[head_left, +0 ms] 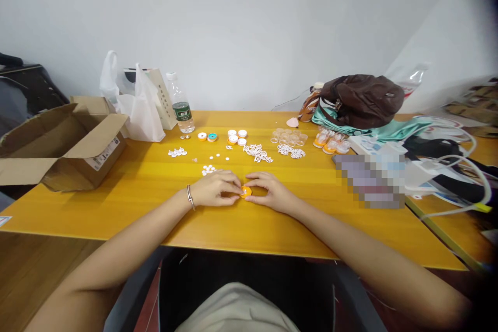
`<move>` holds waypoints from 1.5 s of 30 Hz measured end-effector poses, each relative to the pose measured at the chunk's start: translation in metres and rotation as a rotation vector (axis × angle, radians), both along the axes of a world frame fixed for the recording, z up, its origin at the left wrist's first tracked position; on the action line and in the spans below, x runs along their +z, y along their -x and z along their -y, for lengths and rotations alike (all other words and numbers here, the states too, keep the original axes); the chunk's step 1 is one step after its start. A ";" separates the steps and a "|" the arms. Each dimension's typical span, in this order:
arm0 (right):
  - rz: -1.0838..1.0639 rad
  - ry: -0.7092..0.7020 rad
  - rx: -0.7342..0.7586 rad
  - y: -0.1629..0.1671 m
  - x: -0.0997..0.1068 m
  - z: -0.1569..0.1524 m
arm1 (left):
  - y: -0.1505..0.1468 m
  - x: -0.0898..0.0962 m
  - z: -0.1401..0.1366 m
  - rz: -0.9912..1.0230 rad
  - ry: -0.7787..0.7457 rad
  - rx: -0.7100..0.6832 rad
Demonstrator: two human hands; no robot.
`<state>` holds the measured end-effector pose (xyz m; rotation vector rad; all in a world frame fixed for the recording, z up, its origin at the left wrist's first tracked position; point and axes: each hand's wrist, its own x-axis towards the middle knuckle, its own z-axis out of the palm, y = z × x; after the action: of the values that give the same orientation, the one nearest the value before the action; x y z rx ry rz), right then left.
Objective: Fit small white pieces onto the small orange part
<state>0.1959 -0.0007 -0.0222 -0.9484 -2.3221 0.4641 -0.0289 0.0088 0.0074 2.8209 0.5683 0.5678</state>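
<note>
A small round orange plastic piece (246, 193) is between my two hands at the front middle of the table. My left hand (218, 188) has its thumb and fingertips pinched at the left side of this piece, where something whitish shows; its details are too small to make out. From the right, the thumb and fingers of my right hand (272, 193) grip the same piece. Just beyond my left hand lies a cluster of small white discs (209, 169). Farther back are white lattice-like wheel pieces (257, 153) and white-and-orange round cases (237, 137).
An open cardboard box (81, 150) and a water bottle (182, 109) stand at the left. Clear plastic cups (288, 137) lie behind my right hand. Farther right are a blurred-out flat object (369, 179), white cables (470, 161) and a brown bag (361, 98).
</note>
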 end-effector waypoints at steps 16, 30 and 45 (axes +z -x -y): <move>0.015 0.004 0.013 0.002 0.006 0.004 | 0.022 -0.004 -0.047 -0.035 -0.056 0.557; 0.005 0.035 0.011 0.002 0.006 0.004 | -0.001 -0.014 -0.039 -0.175 -0.134 0.565; -0.303 0.119 -0.136 0.002 0.009 -0.004 | -0.006 -0.011 -0.036 -0.203 -0.206 0.559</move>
<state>0.1942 0.0032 -0.0131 -1.0079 -1.9636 0.6470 -0.0230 0.0449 -0.0041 2.9157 1.4383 0.4467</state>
